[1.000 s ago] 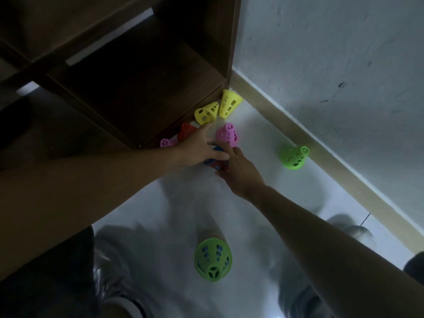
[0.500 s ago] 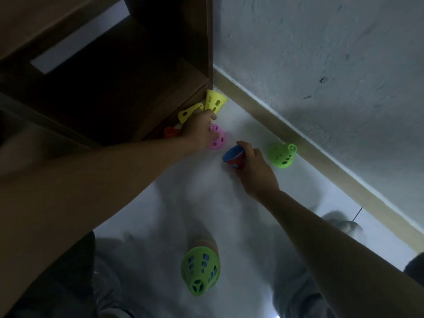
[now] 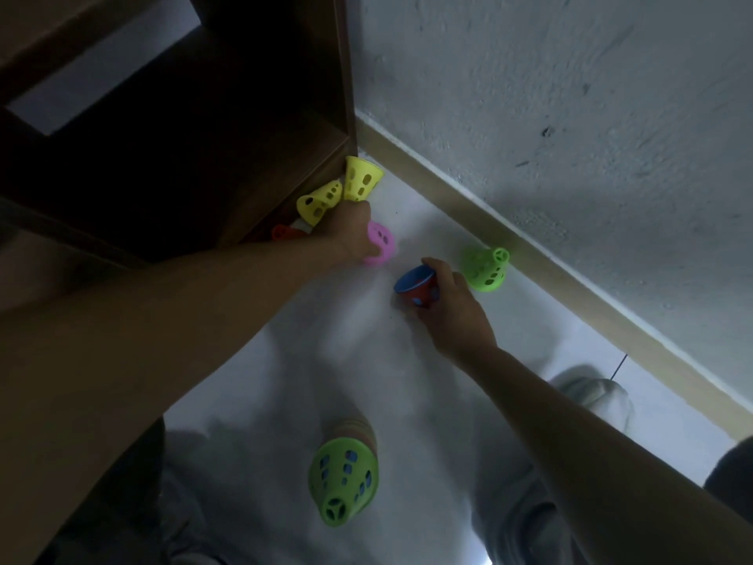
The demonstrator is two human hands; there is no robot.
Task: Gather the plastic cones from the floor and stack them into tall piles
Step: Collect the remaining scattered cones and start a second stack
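My left hand (image 3: pixel 352 232) grips a pink cone (image 3: pixel 381 243) lying on the white floor by the shelf's foot. My right hand (image 3: pixel 450 309) holds a red cone with a blue one nested inside (image 3: pixel 417 288), mouth turned toward me. Two yellow cones (image 3: pixel 360 179) (image 3: pixel 318 199) lean against the shelf's base. An orange-red cone (image 3: pixel 284 231) lies half hidden behind my left wrist. A green cone (image 3: pixel 485 267) lies on its side near the skirting. Close to me stands a tall stack topped by a green cone (image 3: pixel 344 481).
A dark wooden shelf unit (image 3: pixel 195 136) fills the upper left, its corner post beside the yellow cones. A grey wall (image 3: pixel 570 95) with a tan skirting board (image 3: pixel 529 254) runs diagonally on the right. My knees and a shoe (image 3: pixel 599 395) are at the bottom.
My right hand pulled the red-and-blue nested cones rightward, away from the cluster. My left hand shifted from that pair onto the pink cone. The view drifted slightly left.
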